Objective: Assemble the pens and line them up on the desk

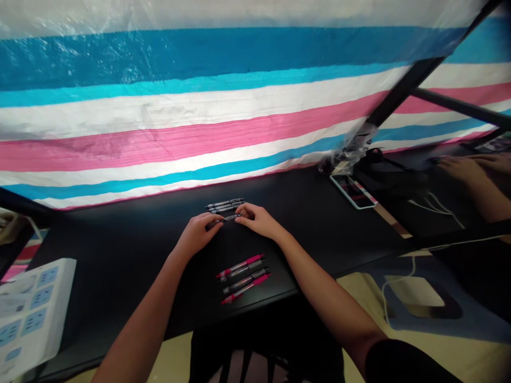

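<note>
My left hand (pixel 196 234) and my right hand (pixel 257 219) both grip one black pen (pixel 222 219) between their fingertips, low over a black table (pixel 120 250). Just beyond the hands lie two more black pens (pixel 224 206) side by side. Closer to me, between my forearms, three pink-and-grey pens (pixel 244 277) lie in a row near the table's front edge.
A striped blue, white and pink tarp (pixel 199 106) hangs behind the table. A white power strip (pixel 30 311) sits at the left. A phone (pixel 353 191) lies at the right beside a black frame; another person's hands (pixel 467 167) work at the far right. White cables trail to the floor.
</note>
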Demonstrator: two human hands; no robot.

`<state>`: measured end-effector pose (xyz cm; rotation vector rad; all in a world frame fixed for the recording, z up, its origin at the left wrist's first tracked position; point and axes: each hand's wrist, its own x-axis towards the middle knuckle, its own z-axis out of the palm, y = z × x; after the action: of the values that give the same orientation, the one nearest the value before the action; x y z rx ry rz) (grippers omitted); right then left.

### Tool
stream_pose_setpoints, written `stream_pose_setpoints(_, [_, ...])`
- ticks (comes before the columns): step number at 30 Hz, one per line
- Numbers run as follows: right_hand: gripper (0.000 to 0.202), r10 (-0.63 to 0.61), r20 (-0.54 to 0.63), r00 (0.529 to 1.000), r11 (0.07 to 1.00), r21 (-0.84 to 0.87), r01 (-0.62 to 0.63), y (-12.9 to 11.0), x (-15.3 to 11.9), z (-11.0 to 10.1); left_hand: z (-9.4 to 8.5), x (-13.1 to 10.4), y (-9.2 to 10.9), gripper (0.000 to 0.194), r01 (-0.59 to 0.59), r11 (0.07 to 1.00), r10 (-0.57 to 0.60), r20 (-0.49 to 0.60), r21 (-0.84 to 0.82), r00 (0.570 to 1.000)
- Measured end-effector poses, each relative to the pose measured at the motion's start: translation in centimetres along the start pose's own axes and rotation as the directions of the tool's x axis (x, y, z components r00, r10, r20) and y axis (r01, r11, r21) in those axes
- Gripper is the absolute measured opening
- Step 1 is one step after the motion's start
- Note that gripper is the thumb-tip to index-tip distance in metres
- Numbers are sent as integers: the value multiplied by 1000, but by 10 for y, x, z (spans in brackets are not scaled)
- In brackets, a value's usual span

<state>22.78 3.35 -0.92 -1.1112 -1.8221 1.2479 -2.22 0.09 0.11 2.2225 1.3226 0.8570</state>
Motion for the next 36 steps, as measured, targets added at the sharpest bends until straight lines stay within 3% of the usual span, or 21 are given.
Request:
stream_pose_setpoints(5, [17, -34, -12, 999, 999, -15, 34, 1, 1, -1, 0, 0, -4, 21, 20, 1000, -20, 9, -18, 1000])
stream_pose_setpoints(10, [23, -18, 6, 1000, 994, -105, 19, -2, -1, -2, 2, 0, -5, 21, 15, 999, -14, 13, -38, 1000])
stream_pose_setpoints(19, [23, -35, 47, 998, 995, -90, 39, -1, 0, -1, 6, 1, 4, 19, 13, 993, -20, -59, -121, 998])
stream_pose_setpoints(22, [24, -32, 23, 999, 997, -68, 34, -2, 0, -2, 6, 1, 8, 16, 67, 975, -95, -126, -211, 987])
stream_pose_setpoints(24, [23, -50, -28, 998, 998, -50, 48, -2, 0, -3, 3, 2, 10, 17, 151, 927, -219, -167, -343, 961])
stream_pose_setpoints(27, [21, -72, -98, 993, 997, -36, 69, -2, 0, -3, -3, 4, 14, 24, 203, 727, -408, -175, -656, 896])
stream_pose_setpoints(30, [19, -81, -102, 992, 997, -29, 78, -1, 0, 1, -6, 6, 21, 32, 140, 401, -489, -82, -906, 868])
stream_pose_setpoints(34, [20, -78, -75, 994, 997, -14, 77, -1, 0, 7, -1, 7, 32, 39, 184, -16, -449, 171, -983, 877])
stream_pose_setpoints(36, [19, -73, -68, 995, 997, -6, 73, -1, 0, 9, 2, 6, 36, 37, 153, -155, -422, 205, -976, 883])
